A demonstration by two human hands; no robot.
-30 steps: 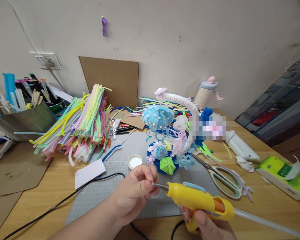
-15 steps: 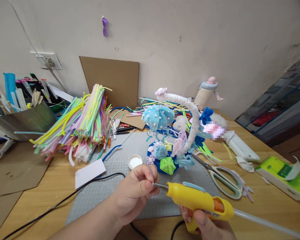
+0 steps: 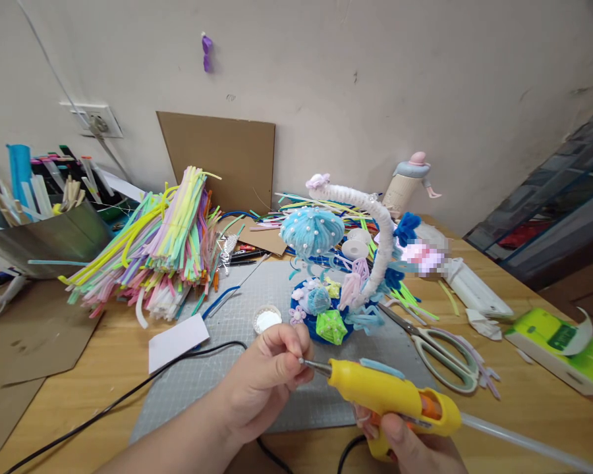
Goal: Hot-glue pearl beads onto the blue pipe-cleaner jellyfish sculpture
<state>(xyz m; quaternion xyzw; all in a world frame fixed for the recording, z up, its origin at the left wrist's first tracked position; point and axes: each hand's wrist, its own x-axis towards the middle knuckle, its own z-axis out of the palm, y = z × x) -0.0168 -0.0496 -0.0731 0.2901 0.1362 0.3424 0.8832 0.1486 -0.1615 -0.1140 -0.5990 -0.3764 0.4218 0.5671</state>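
The left hand is over the front part of the gray cutting mat, its thumb and forefinger closed in a narrow pinch on a small bead-like piece. The right hand, at the mat's front right edge, is wrapped around the grip of the yellow glue gun.

The gun lies on a slant: its metal nozzle points left and slightly away from the wearer, while its body and the clear glue stick slope down to the right, beyond the mat and over the table. The bead-like piece lies directly off the nozzle tip, in line with it; whether the two touch or a thin gap parts them, I cannot tell. The left fingertips are much nearer to the tip than the right hand is.

Behind the pinch, at the mat's middle, sits a small round dish. The fuzzy ornament with the white arch and pearl-dotted blue dome stands toward the mat's back right, its green piece just beyond the fingers and nozzle, the tightest side. Scissors lie across the mat's right edge, past the gun. More room shows on the left, where bare mat runs from the left hand toward the white card at the mat's left edge.
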